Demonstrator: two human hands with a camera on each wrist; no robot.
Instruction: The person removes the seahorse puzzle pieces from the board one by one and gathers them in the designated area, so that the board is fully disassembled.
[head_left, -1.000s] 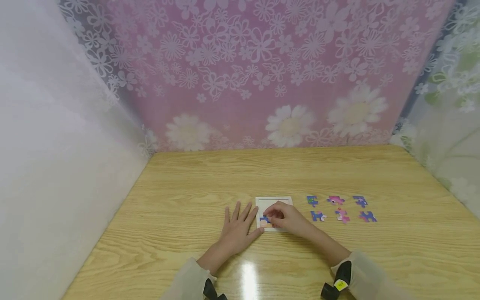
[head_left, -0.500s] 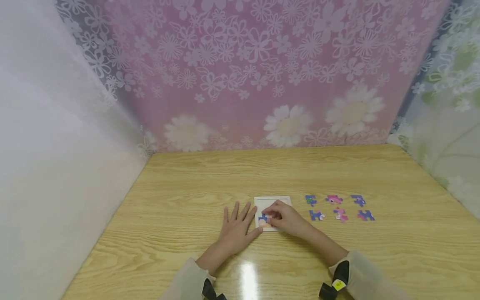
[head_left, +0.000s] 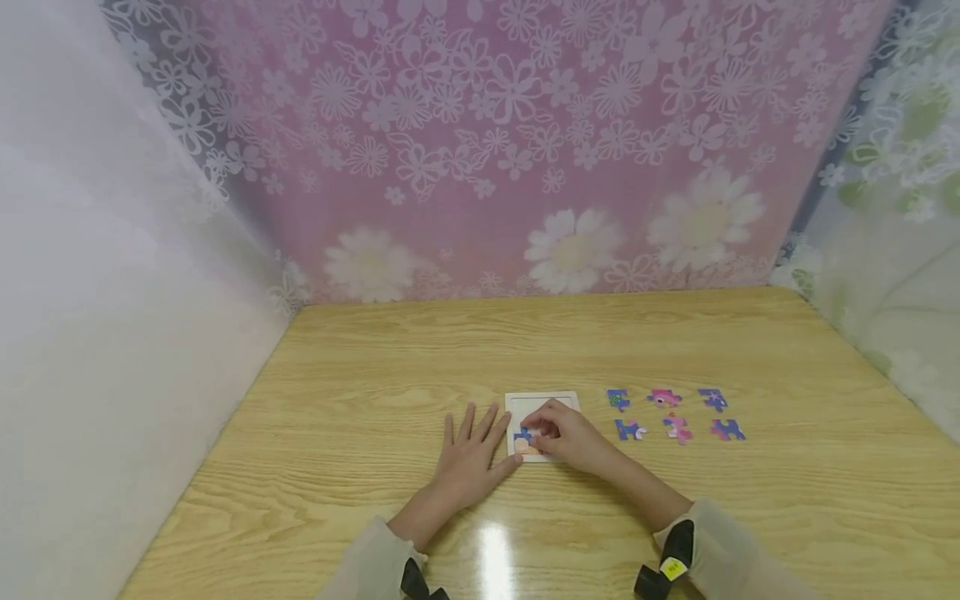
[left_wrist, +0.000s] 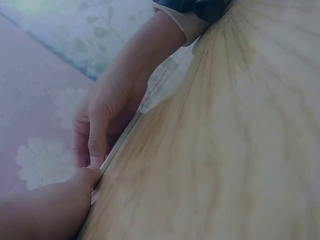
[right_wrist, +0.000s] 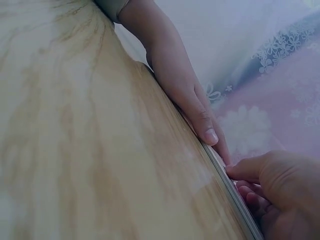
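A small white puzzle frame (head_left: 542, 395) lies flat on the table. My left hand (head_left: 468, 465) lies spread beside it, fingers straight, with fingertips and thumb at its left and lower-left edge. Over the lower part of the frame, my right hand (head_left: 573, 438) has its fingers and thumb curled together, pinching at a jigsaw piece that the fingers mostly cover. A blue and peach jigsaw piece (head_left: 522, 443) shows in the lower left corner of the frame. In the right wrist view, the right thumb (right_wrist: 247, 169) is low at the frame's edge; the piece is hidden there.
Several loose jigsaw pieces lie in two rows right of the frame, including a pink one with an eye (head_left: 663, 398) and a blue one (head_left: 727, 429). The wooden table (head_left: 360, 367) meets a pink flowered curtain (head_left: 457, 225) at the back.
The head view has shifted slightly. The right fingers move only a little over the lower part of the frame; the left hand stays in place beside it.
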